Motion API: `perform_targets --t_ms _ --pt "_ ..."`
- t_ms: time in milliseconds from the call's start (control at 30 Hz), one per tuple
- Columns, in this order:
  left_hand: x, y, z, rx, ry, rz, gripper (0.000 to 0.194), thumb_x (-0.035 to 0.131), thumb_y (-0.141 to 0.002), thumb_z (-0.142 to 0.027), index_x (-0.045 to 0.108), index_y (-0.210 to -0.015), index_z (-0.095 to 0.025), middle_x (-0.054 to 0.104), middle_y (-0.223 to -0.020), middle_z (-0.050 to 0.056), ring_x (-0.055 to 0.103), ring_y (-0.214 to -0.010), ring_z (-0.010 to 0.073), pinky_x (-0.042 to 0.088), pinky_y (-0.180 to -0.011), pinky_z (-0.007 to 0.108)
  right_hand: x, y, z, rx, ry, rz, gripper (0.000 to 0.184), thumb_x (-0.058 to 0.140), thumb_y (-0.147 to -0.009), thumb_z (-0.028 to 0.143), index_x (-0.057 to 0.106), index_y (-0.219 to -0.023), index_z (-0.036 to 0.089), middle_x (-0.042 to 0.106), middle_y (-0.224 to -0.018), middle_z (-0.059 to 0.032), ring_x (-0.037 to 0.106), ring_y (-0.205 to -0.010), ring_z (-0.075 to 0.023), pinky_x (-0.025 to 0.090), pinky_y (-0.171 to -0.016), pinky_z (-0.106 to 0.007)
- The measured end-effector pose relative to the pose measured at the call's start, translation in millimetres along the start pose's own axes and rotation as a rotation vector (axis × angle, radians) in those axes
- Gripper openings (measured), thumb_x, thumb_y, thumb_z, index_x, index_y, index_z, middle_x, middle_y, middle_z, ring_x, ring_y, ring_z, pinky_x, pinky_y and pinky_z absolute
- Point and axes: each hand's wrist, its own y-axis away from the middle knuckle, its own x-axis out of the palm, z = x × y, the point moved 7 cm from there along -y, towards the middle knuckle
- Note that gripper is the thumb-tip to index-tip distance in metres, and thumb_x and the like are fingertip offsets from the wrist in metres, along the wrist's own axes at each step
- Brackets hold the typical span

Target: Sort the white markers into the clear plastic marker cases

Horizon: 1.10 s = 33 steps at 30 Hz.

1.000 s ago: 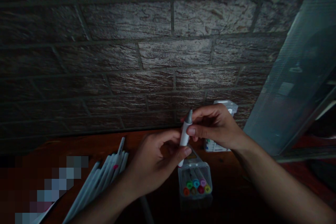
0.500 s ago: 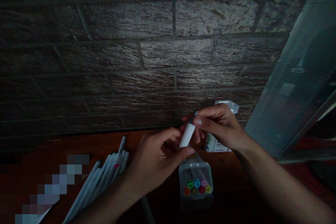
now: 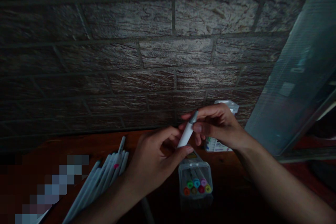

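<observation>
Right hand (image 3: 219, 124) has shifted thumb down marker (image 3: 186, 134), baring grey tip (image 3: 193, 117). Left hand (image 3: 154, 157) pinches lower barrel, right grips upper; marker raised near far end of clear case (image 3: 195, 165). Best: steady barrel, tip untouched.

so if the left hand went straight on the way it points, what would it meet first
Beyond the white marker it holds, the left hand would probably meet the right hand, whose fingers are by the marker's upper end, though depth is unclear.
</observation>
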Motion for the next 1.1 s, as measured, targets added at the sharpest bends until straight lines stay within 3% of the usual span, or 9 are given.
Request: perform_targets --t_ms 367,567,1100 --pt "0.3 1.2 2.5 0.013 0.002 -0.018 0.005 0.079 -0.089 -0.02 0.076 -0.09 -0.024 0.077 -0.08 -0.005 0.071 -0.072 0.0121 0.056 -0.067 0.021 0.0 -1.7 5.0 -0.05 0.049 -0.021 0.018 0.078 -0.094 0.03 0.086 -0.108 0.021 0.078 -0.066 -0.0041 0.069 -0.05 -0.0111 0.046 -0.044 -0.018" --pt "1.1 1.5 4.1 -0.006 0.03 0.002 0.004 0.078 -0.09 -0.022 0.076 -0.092 -0.024 0.077 -0.081 -0.005 0.071 -0.073 0.0111 0.056 -0.068 0.02 -2.8 -1.5 2.3 -0.012 0.079 -0.07 0.027 0.077 -0.094 0.041 0.087 -0.098 0.016 0.076 -0.058 -0.0051 0.067 -0.045 -0.012 0.044 -0.042 -0.02" --pt "1.9 2.0 3.0 0.012 -0.004 0.008 0.003 0.078 -0.09 -0.022 0.077 -0.092 -0.024 0.077 -0.08 -0.003 0.071 -0.072 0.0138 0.057 -0.068 0.024 -2.3 -0.7 3.0 -0.025 0.088 -0.021 0.017 0.078 -0.094 0.028 0.085 -0.106 0.018 0.079 -0.067 -0.0044 0.068 -0.048 -0.0103 0.045 -0.043 -0.018"
